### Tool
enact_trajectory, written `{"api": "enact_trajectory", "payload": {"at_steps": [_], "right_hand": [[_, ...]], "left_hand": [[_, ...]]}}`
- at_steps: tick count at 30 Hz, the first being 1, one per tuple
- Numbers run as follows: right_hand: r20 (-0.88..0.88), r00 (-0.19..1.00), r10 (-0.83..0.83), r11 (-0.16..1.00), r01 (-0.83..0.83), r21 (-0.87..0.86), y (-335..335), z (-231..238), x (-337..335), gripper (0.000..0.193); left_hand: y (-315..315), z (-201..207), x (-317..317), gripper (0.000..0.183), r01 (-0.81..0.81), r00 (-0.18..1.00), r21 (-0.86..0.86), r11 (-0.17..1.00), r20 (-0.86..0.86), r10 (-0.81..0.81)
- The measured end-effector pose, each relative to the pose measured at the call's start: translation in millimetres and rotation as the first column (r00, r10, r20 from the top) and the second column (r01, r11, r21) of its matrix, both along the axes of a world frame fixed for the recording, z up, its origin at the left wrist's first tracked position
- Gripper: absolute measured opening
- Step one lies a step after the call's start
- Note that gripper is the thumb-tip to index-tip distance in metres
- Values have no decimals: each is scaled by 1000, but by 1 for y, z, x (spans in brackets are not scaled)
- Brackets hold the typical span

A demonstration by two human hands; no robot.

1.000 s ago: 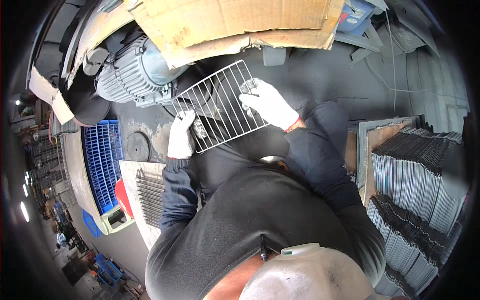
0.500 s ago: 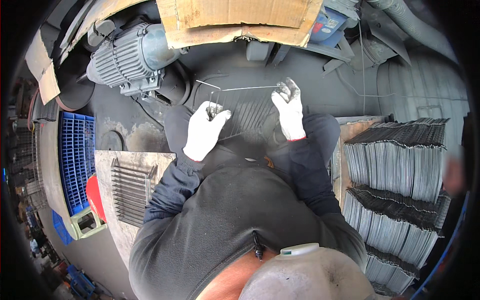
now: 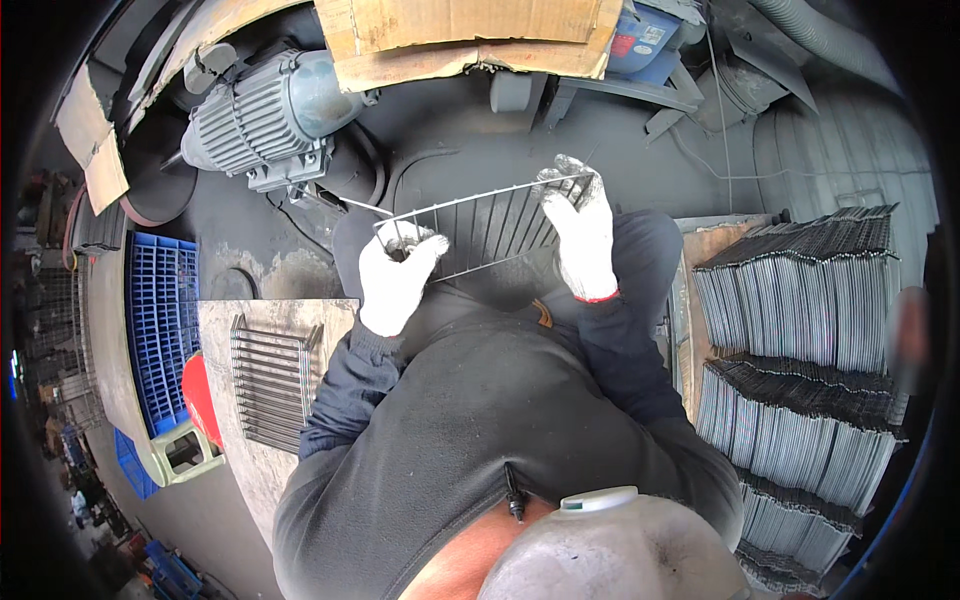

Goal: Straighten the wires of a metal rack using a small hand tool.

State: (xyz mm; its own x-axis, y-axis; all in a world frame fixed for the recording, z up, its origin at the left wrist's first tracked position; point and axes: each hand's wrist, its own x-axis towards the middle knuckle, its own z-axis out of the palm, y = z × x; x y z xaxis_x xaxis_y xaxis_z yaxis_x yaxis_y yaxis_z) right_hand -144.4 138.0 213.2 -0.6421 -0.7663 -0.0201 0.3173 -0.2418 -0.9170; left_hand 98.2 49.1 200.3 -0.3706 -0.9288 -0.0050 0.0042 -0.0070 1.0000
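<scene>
White-gloved left grip opposite right grip, wire rack between

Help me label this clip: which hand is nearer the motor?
Left. The left hand is right of and below the motor in the picture; the right hand, across the wire rack, is farther right.

White gloves, smudged dark in places, cover the hands; a red cuff edge shows at 3 o'clock. Navy sleeves, black fleece top, dark zip pull at 6 o'clock; pale, stained rounded covering at 5.
</scene>
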Motion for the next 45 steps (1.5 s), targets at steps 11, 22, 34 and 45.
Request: {"api": "enact_trajectory", "payload": {"at_steps": [11,22,34,45], "right_hand": [[-88,995,44,992,-34,120,-1,-12,4,13],[-39,997,63,971,-53,233,-12,-31,1,9],[-29,996,84,956,-72,285,-22,-54,-18,15],[-47,999,-5,958,18,287,-32,-63,-45,18]], "left_hand": [[1,-17,14,13,-13,998,132,991,-53,20],[-12,-38,8,20,-69,997,82,994,37,66],[-20,-39,-11,24,-65,993,63,996,102,58],[-36,-40,-46,15,-43,998,131,991,59,35]]}}
